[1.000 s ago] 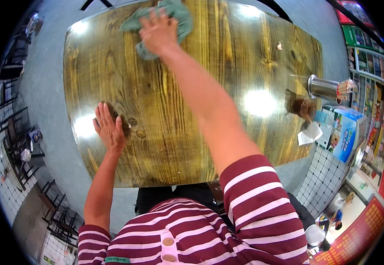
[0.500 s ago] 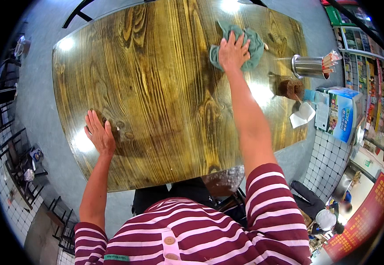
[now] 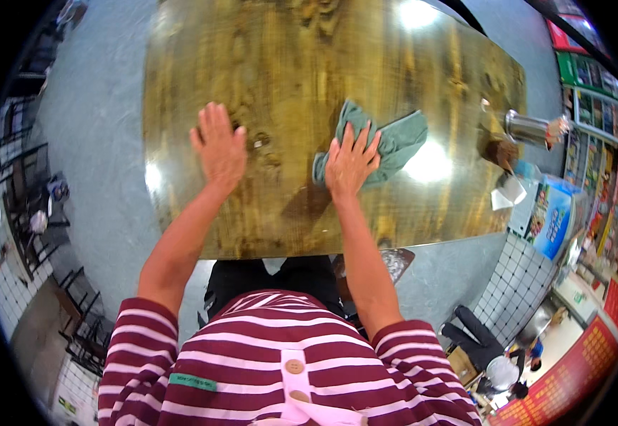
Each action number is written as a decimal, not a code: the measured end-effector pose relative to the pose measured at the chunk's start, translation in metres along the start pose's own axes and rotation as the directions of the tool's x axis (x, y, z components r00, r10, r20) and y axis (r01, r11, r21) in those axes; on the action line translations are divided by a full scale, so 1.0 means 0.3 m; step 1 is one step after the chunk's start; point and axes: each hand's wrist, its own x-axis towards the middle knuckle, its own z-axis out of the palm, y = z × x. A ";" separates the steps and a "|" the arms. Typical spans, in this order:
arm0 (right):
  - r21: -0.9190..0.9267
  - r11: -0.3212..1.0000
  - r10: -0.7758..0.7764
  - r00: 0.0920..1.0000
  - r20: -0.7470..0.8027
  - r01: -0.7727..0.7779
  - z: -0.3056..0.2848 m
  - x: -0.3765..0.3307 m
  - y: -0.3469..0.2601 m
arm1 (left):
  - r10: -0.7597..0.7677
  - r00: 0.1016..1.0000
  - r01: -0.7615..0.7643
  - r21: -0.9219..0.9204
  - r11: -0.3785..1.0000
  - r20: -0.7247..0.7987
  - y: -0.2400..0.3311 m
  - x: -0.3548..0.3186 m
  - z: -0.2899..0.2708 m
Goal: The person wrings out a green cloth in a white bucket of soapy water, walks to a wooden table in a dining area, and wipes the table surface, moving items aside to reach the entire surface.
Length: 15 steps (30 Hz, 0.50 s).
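Note:
My left hand point(image 3: 221, 150) lies flat on the left part of a glossy brown wooden table point(image 3: 273, 220), its fingers stretched out and holding nothing. Near the table's middle, my right hand point(image 3: 352, 162) presses down on a crumpled green cloth point(image 3: 398, 142) and grips it, with fingers curved over its left part. The cloth spreads out to the right of that hand, one corner poking up beyond the fingertips. A small pale speck point(image 3: 258, 143) rests on the wood between my two hands.
Along the table's right edge stand a metal cylinder point(image 3: 526, 128) of wrapped chopsticks, a small brown container point(image 3: 501, 152) and a white paper point(image 3: 508, 193). A blue box point(image 3: 555, 217) is beyond them. Black chairs line the left wall; a person point(image 3: 502, 370) is at lower right.
My right hand has drawn the cloth from the far right back toward me and leftward. The whole view has shifted, and my left hand now appears farther up and nearer the right one.

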 end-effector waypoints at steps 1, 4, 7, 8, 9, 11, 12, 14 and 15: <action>0.024 0.999 -0.043 0.999 0.034 0.042 -0.019 -0.077 -0.077 | 0.003 1.000 -0.003 -0.043 0.999 -0.012 -0.009 0.002 -0.003; 0.140 0.968 -0.234 0.955 0.185 0.210 -0.091 -0.296 -0.197 | 0.048 0.999 -0.049 -0.209 0.977 -0.011 -0.061 -0.011 -0.024; 0.190 0.980 -0.092 0.983 0.160 0.061 -0.071 -0.428 -0.036 | 0.209 0.977 -0.149 -0.544 0.826 0.049 -0.186 -0.031 -0.074; 0.203 0.978 0.027 0.996 0.087 -0.044 -0.028 -0.458 0.054 | 0.213 0.976 -0.164 -0.482 0.860 0.047 -0.243 -0.042 -0.094; 0.017 0.971 0.238 0.970 0.048 -0.239 -0.005 -0.468 0.105 | 0.216 0.975 -0.177 -0.415 0.893 0.048 -0.317 -0.060 -0.114; -0.191 0.805 0.560 0.826 -0.066 -0.561 0.024 -0.422 0.108 | 0.174 0.984 -0.151 -0.338 0.929 0.040 -0.448 -0.095 -0.116; -0.221 0.703 0.674 0.732 -0.099 -0.676 0.058 -0.339 0.078 | 0.211 0.977 -0.187 -0.332 0.925 0.037 -0.467 -0.107 -0.126; -0.249 0.596 0.793 0.608 0.032 -0.763 0.035 -0.166 -0.134 | 0.298 0.953 -0.271 -0.298 0.915 0.049 -0.510 -0.128 -0.152; -0.226 0.694 0.720 0.648 0.250 -0.683 -0.043 -0.070 -0.276 | 0.273 0.962 -0.259 -0.313 0.914 0.000 -0.507 -0.133 -0.150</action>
